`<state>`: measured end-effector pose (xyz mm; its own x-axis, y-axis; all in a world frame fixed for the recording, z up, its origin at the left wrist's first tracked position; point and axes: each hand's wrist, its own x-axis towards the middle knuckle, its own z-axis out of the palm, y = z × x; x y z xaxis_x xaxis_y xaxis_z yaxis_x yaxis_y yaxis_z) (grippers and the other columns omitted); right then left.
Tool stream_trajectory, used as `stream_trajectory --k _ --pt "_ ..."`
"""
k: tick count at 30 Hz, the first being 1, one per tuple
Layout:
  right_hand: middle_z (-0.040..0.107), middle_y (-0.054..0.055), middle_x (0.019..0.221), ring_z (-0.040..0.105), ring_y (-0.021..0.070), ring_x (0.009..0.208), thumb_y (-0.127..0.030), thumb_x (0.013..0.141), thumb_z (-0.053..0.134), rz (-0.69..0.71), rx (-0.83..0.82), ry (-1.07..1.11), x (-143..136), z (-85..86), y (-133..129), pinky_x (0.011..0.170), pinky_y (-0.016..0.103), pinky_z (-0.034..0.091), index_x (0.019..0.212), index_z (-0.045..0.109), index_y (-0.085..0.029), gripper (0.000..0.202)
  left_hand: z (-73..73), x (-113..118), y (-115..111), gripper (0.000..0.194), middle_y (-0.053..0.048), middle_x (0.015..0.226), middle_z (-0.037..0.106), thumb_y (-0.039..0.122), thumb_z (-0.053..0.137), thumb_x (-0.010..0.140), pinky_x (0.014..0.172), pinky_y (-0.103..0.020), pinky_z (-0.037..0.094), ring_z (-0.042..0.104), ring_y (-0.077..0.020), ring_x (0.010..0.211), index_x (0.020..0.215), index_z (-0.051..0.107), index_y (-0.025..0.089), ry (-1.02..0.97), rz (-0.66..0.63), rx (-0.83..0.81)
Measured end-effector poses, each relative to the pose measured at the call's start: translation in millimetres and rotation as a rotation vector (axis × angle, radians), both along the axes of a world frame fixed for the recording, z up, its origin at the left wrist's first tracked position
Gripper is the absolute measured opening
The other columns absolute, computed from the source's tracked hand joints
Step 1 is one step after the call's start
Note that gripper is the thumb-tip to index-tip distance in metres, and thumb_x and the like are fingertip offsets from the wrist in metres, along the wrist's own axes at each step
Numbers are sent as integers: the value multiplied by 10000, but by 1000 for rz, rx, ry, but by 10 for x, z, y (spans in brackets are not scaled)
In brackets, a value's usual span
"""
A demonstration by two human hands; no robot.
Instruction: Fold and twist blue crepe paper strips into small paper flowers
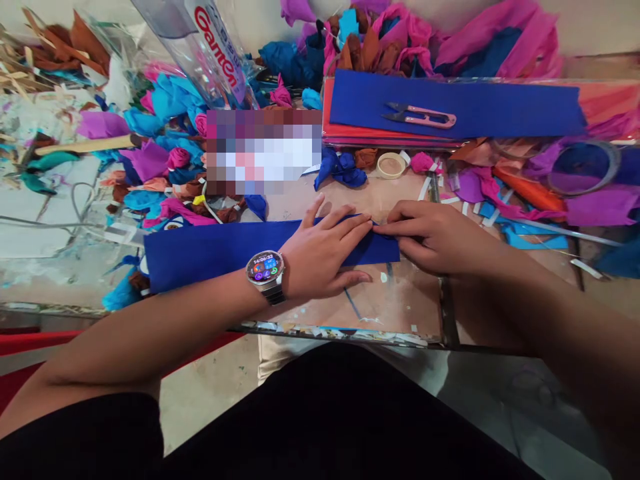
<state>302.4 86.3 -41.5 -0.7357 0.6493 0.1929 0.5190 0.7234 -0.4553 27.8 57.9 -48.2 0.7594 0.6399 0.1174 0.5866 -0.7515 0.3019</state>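
A long strip of dark blue paper (210, 250) lies flat on the counter (400, 307), near its front edge, with its long axis running left to right across the view; its left end reaches toward the pile of crepe flowers (165, 133), its right end stops just under the right hand. The left hand (320, 257), with a wristwatch (266, 270) on the wrist, rests palm-down on the strip, fingers (350, 227) spread and flat, pressing rather than gripping. The right hand (430, 237) meets it at the strip's upper right edge, fingers curled and pinching the paper there. Fingertips of both hands touch. Farther back, a second blue sheet (500, 107) lies on a stack of red paper, also lengthwise left to right, with thread snips (420, 117) on top. A tape roll (391, 165) sits between the stack and the hands.
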Motion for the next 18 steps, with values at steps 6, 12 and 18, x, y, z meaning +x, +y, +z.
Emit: stream_trajectory --k 6,12,18 --pt "749 116 1039 711 262 890 -131 934 516 -17 -8 -10 19 -19 14 810 423 578 1223 831 -207 434 9 -9 6 785 -156 1645 522 686 532 1012 1333 -728 82 408 -408 1571 1609 485 179 11 -4 13" --pt "763 92 1049 726 245 866 -106 899 542 -24 -3 14 31 0 9 801 405 585 1045 860 -236 373 8 -9 3 788 -152 1651 516 698 529 1010 1333 -727 85 411 -404 1570 1604 488 181 7 -1 10" --pt "814 94 1180 761 275 1033 -95 864 555 64 89 19 17 41 1 934 433 599 967 844 -204 326 18 -3 5 786 -153 1640 529 699 521 1014 1332 -725 92 415 -403 1569 1603 488 180 2 -1 2"
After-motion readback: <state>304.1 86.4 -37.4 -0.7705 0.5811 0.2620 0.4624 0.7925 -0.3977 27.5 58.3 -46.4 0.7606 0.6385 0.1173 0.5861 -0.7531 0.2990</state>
